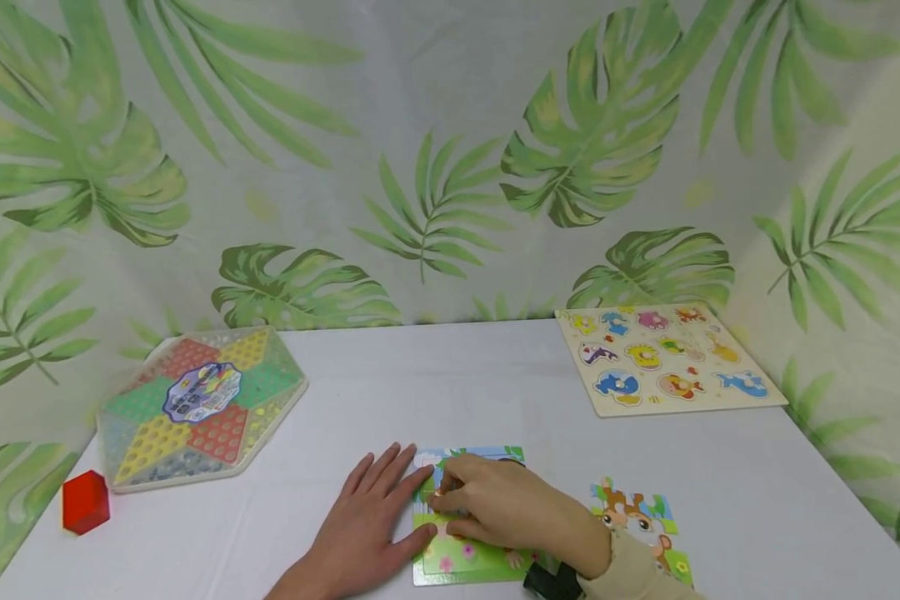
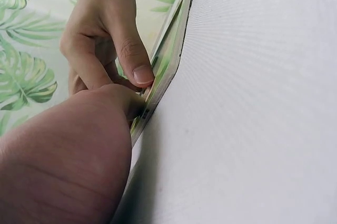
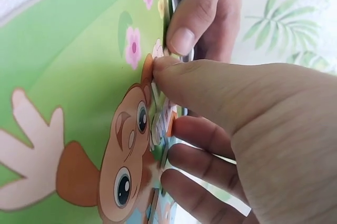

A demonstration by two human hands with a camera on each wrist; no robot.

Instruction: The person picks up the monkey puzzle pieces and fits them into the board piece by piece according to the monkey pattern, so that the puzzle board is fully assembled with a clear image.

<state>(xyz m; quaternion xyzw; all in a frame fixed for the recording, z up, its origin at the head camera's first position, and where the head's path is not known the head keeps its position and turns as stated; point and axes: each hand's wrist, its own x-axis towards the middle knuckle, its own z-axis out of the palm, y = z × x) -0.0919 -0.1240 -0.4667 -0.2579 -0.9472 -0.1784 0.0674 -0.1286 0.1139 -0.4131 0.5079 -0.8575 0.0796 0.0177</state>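
Note:
A green-edged jigsaw board (image 1: 450,577) with a cartoon monkey lies flat on the table in front of me. My left hand (image 1: 371,521) rests along its left side, fingers spread, with thumb and forefinger at the edge. Over the board's middle, my right hand (image 1: 495,504) bends its fingers down and pinches a small puzzle piece (image 3: 171,121), mostly hidden by the fingers. The right wrist view shows the printed monkey face (image 3: 124,150) close beside the right thumb. Joined monkey puzzle pieces (image 1: 656,533) lie right of the board, partly behind the right forearm.
At the back left lies a hexagonal Chinese checkers board (image 1: 270,387), with a red block (image 1: 86,502) near its front corner. A wooden peg puzzle (image 1: 645,383) with sea animals lies at the back right. Leaf-patterned cloth (image 1: 435,167) hangs behind the white table (image 1: 420,375).

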